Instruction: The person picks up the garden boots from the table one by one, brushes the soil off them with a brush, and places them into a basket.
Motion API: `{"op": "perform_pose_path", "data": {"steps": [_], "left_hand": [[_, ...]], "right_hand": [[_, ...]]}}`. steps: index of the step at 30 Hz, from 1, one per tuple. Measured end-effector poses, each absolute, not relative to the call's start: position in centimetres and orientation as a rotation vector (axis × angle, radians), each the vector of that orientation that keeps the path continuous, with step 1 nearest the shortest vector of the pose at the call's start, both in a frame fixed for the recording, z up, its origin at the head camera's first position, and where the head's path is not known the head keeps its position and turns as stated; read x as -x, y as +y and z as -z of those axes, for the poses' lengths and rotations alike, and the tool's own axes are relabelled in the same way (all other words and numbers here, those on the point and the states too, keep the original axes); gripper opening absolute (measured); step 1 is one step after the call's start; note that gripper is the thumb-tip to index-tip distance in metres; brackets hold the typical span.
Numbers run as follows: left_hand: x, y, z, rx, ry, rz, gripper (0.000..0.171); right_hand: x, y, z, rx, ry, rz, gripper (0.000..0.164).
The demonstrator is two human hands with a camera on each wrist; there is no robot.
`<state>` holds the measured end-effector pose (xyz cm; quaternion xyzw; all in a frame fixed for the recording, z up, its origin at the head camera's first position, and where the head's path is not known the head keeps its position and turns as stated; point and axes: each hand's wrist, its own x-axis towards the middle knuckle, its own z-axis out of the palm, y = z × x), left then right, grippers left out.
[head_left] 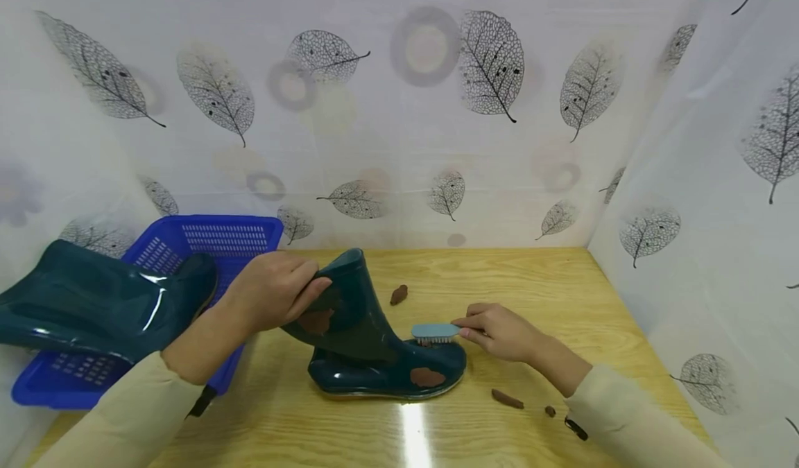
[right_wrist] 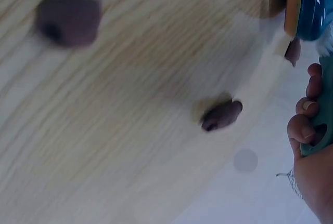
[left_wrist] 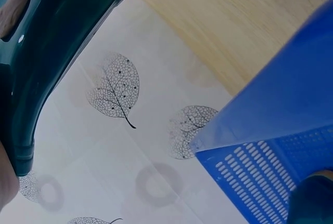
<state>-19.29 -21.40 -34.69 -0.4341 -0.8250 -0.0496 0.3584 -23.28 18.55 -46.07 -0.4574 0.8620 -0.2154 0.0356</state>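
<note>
In the head view a dark green rain boot (head_left: 374, 357) stands on the wooden table, its shaft leaning to the left. Brown mud patches show on the shaft and on the side of the toe. My left hand (head_left: 275, 291) grips the top edge of the shaft, thumb on the outside. My right hand (head_left: 499, 333) holds a light blue scrubbing brush (head_left: 435, 331) by its handle end. The bristles lie against the top of the boot's toe, with a bit of mud beneath them. In the right wrist view, fingers (right_wrist: 303, 125) curl round the brush handle.
A blue plastic basket (head_left: 234, 229) stands at the left, with a second green boot (head_left: 106, 301) lying across it. Loose mud pieces lie on the table: one lump (head_left: 399, 295) behind the boot, a long piece (head_left: 507, 399) and smaller bits at the front right. Leaf-patterned curtains border the table.
</note>
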Motion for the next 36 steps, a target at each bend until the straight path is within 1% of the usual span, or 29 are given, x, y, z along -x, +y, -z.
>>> {"op": "perform_pose_path", "data": {"steps": [6, 11, 17, 23, 30, 36], "left_hand": [[19.2, -21.4, 34.6, 1.118, -2.135, 0.118, 0.053], [19.1, -21.6, 34.7, 1.102, -2.136, 0.112, 0.054], [19.1, -21.7, 34.8, 1.099, -2.151, 0.117, 0.054], [19.0, -21.6, 34.7, 1.091, -2.161, 0.107, 0.055], [19.0, -21.6, 34.7, 1.089, -2.167, 0.098, 0.056], [19.0, -21.7, 34.8, 1.082, -2.173, 0.102, 0.057]], "right_hand": [[23.0, 15.9, 47.0, 1.469, 2.661, 0.685, 0.028], [22.6, 13.6, 47.0, 1.497, 2.674, 0.656, 0.028], [22.5, 13.1, 46.9, 1.528, 2.678, 0.630, 0.028], [23.1, 15.7, 46.5, 1.581, 2.734, 0.571, 0.026], [23.2, 20.5, 45.7, 1.525, 2.794, 0.523, 0.026], [22.7, 24.2, 45.6, 1.495, 2.889, 0.525, 0.023]]}}
